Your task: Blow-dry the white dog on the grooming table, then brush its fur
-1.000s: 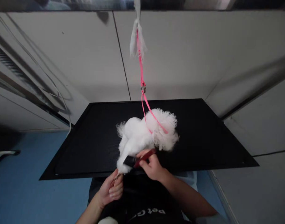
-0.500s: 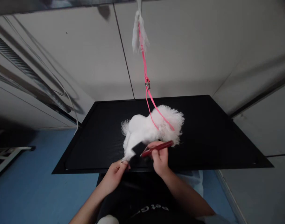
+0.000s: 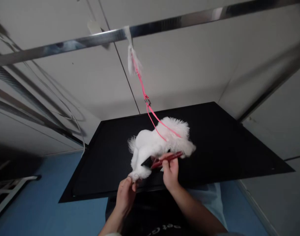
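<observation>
A small white fluffy dog (image 3: 148, 142) is on the black table, its tail to the left and its head to the right, with a pink loop around its neck area. My left hand (image 3: 126, 191) is closed on the end of one of its hind legs (image 3: 141, 172), which is drawn toward me. In my right hand (image 3: 171, 172) is a slicker brush (image 3: 162, 161) with a red handle and a black head. The brush head lies against or just above the fur of that leg; blur hides the exact contact.
The black grooming table (image 3: 103, 173) stands against a pale wall. A metal bar (image 3: 159, 27) crosses above it. From a white cloth tie (image 3: 132, 60) on the bar hangs the pink leash (image 3: 141, 82) with a metal clip. Ridged hoses (image 3: 29, 98) run along the left wall.
My view has tilted, so the overhead bar now shows. The dog's head has turned outward to the right. The brush has shifted relative to the leg, whose fluffy lower part shows more.
</observation>
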Demonstrator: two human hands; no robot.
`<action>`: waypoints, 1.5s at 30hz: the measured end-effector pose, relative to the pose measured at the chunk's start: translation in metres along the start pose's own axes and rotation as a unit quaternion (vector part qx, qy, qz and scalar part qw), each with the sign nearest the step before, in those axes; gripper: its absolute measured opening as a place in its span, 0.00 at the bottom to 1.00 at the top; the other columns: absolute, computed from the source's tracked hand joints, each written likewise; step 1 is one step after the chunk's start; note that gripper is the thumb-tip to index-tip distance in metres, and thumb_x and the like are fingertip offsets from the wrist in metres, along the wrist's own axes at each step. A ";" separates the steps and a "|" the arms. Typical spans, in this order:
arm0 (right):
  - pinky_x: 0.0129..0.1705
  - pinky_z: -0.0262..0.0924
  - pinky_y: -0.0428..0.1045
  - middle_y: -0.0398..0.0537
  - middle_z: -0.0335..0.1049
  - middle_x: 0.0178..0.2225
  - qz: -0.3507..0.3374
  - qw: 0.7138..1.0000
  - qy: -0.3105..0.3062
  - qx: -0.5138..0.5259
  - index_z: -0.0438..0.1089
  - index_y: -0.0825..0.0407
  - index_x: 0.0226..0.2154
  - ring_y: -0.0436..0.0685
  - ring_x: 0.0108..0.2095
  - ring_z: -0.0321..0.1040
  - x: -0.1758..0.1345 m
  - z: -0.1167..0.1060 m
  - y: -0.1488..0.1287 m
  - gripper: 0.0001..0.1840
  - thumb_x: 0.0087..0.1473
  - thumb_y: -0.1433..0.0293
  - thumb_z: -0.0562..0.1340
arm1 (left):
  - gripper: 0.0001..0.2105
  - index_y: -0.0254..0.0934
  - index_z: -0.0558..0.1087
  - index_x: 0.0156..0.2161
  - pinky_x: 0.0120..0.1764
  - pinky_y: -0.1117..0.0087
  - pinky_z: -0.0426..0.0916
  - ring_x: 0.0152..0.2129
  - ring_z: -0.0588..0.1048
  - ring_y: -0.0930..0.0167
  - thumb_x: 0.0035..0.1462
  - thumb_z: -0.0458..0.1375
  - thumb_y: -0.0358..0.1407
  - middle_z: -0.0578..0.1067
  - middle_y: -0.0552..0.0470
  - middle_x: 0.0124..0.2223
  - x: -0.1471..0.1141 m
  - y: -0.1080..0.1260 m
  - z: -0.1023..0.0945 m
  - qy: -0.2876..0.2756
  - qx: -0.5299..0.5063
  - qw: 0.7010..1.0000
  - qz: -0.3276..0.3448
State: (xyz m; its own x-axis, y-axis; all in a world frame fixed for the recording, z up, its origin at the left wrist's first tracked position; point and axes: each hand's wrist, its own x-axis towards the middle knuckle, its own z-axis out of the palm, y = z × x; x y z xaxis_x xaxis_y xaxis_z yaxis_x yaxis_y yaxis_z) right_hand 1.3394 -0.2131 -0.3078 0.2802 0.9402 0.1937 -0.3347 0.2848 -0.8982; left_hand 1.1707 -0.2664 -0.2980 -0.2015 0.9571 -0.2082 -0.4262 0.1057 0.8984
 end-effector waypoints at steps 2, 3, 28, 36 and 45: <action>0.28 0.67 0.48 0.44 0.70 0.29 0.013 0.999 -0.040 0.018 0.67 0.49 0.34 0.53 0.27 0.69 -0.001 -0.001 0.002 0.13 0.56 0.57 0.63 | 0.22 0.37 0.61 0.13 0.38 0.72 0.73 0.22 0.72 0.73 0.56 0.60 0.38 0.67 0.56 0.17 0.000 -0.004 0.009 0.038 -0.090 0.994 -0.057; 0.27 0.67 0.48 0.43 0.70 0.28 0.026 0.998 -0.046 0.031 0.67 0.50 0.33 0.52 0.26 0.69 0.001 -0.002 0.002 0.14 0.56 0.57 0.64 | 0.23 0.37 0.58 0.13 0.41 0.70 0.73 0.23 0.73 0.73 0.57 0.59 0.37 0.67 0.56 0.17 -0.001 -0.003 0.013 0.057 -0.126 0.987 -0.081; 0.39 0.72 0.55 0.48 0.75 0.32 -0.051 0.998 -0.043 0.003 0.69 0.49 0.33 0.57 0.34 0.76 0.013 -0.013 0.011 0.11 0.55 0.58 0.64 | 0.20 0.38 0.57 0.16 0.56 0.57 0.69 0.33 0.79 0.69 0.58 0.53 0.26 0.58 0.59 0.12 -0.024 0.020 -0.010 0.163 -0.277 0.934 -0.157; 0.38 0.72 0.52 0.48 0.75 0.32 -0.033 0.997 -0.070 0.018 0.69 0.49 0.34 0.56 0.33 0.74 0.004 -0.003 0.017 0.11 0.55 0.59 0.65 | 0.23 0.37 0.58 0.15 0.54 0.56 0.71 0.30 0.78 0.71 0.62 0.49 0.27 0.57 0.58 0.12 -0.028 0.021 0.006 0.195 -0.286 0.922 -0.170; 0.35 0.72 0.52 0.46 0.76 0.30 -0.009 0.994 -0.104 0.037 0.68 0.49 0.35 0.56 0.30 0.75 0.026 0.004 0.014 0.11 0.54 0.60 0.65 | 0.24 0.37 0.54 0.13 0.50 0.59 0.74 0.37 0.79 0.68 0.61 0.49 0.28 0.61 0.55 0.14 -0.030 0.032 0.009 0.188 -0.286 0.925 -0.165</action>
State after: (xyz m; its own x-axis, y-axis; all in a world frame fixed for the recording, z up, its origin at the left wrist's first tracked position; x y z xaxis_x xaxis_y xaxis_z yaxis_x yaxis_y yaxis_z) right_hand 1.3380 -0.1838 -0.3138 0.0970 0.9509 0.2938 -0.3983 0.3076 -0.8642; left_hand 1.1714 -0.2891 -0.2594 -0.2239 0.7256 -0.6507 -0.8941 0.1129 0.4335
